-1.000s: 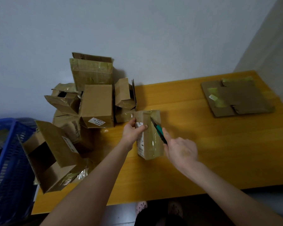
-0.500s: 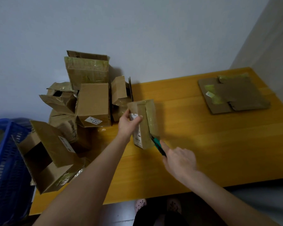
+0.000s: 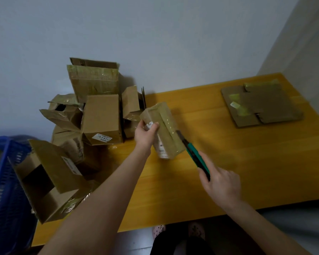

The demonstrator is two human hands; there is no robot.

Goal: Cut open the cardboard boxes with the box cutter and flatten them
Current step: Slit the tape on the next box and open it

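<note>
Yellow table, left grip clasping taped box, right grip clasping box cutter, open boxes piled

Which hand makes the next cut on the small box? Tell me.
Right. The right hand grips the box cutter, its blade at the small box; the left hand holds that box.
</note>
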